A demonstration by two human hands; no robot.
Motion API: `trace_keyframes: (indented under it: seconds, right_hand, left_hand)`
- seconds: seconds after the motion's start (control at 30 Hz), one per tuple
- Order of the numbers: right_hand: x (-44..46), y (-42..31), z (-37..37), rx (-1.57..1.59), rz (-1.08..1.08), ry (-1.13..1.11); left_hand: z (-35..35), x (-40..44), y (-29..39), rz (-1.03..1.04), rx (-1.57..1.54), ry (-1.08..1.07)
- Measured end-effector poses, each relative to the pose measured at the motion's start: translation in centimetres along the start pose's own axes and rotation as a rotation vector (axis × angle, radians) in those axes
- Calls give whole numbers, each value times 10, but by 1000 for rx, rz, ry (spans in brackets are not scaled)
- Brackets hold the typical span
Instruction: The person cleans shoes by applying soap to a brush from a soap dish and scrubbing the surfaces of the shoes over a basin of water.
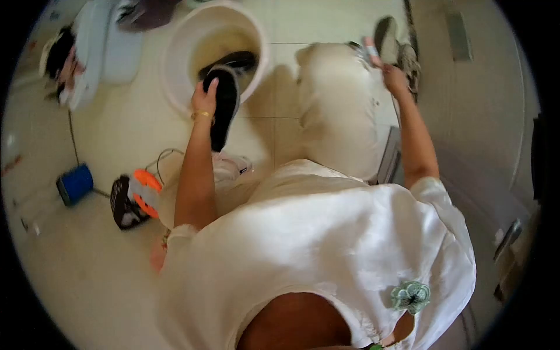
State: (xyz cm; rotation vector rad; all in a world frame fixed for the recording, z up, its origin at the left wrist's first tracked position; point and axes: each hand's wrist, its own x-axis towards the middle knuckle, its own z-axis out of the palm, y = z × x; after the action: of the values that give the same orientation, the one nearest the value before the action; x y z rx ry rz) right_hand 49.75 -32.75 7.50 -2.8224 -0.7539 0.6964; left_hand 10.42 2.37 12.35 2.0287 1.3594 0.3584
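My left hand [204, 100] is closed on a black shoe [220, 111], holding it tilted at the near rim of a pale basin [175, 67]. Murky brownish water covers the basin's bottom, and a second dark shoe [236, 60] lies in it. Off to the right, beyond my knee, my right hand [395, 79] is closed around what looks like a pink brush [371, 51]. Its bristles cannot be made out clearly. That hand is close to a pair of worn shoes [386, 41] by the wall.
White tubs [122, 55] with cloth stand at the upper left. A blue cylinder [76, 184] with a cord lies on the tiled floor. Near my left leg is a black and orange shoe [131, 201]. A grey panel [484, 105] runs along the right.
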Motion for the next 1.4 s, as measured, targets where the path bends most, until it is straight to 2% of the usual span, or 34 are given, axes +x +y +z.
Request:
trace_keyframes:
  seconds: [0.03, 0.07, 0.1, 0.17, 0.23, 0.3, 0.4, 0.43, 0.47, 0.57, 0.7, 0.73, 0.87, 0.93, 1.03, 1.13, 1.23, 1.33, 1.4]
  right_hand:
    - [-16, -22, -35, 287, 80, -1]
    - [-25, -28, -56, 469, 37, 112]
    - [-11, -21, -68, 419, -15, 205]
    - [-41, -76, -133, 434, -31, 283]
    - [-59, -110, -170, 556, -190, 207]
    - [-93, -162, -193, 505, -357, 174]
    - [-129, -221, -192, 410, -653, 79]
    - [-135, -239, -183, 327, -709, 23]
    - [-133, -247, -157, 371, -730, -49]
    - [-144, -279, -99, 400, -802, -206]
    - [-161, -299, -64, 296, -848, -219]
    - [-167, -302, -65, 241, -864, -220]
    - [-198, -314, -72, 18, -896, -187]
    - [-203, -313, -69, -60, -972, -124]
    - [-210, -324, -59, -251, -904, -74]
    - [-203, -335, -44, -248, -880, -62]
    - [-185, -333, -25, -222, -885, 24]
    - [-172, -327, -26, -47, -910, -35]
    - [-192, -319, -36, -89, -932, -48]
  left_hand:
    - [-9, 6, 1, -65, -35, 12]
    - [-17, 11, 3, -74, -49, 52]
    - [-23, 17, 5, -82, -71, 93]
    - [-33, 31, 3, -90, -157, 146]
    - [-57, 25, 24, -47, -190, 147]
    - [-66, 23, 31, -15, -276, 179]
    - [-74, -1, 37, -41, -392, 255]
    - [-73, -10, 37, -57, -433, 263]
    - [-61, -15, 27, -106, -536, 275]
    - [-15, -25, -22, -153, -589, 485]
    - [-8, -60, -8, -416, -994, 176]
    - [-21, -66, 7, -484, -917, 108]
    - [-13, -61, 6, -241, -654, 287]
    - [-25, -69, 18, -248, -633, 259]
    - [-19, -67, 13, -248, -504, 319]
    - [-17, -62, 6, -329, -464, 327]
    - [-15, -65, 7, -207, -423, 358]
    - [-15, -66, 11, -229, -404, 391]
    - [-11, -62, 5, -207, -379, 408]
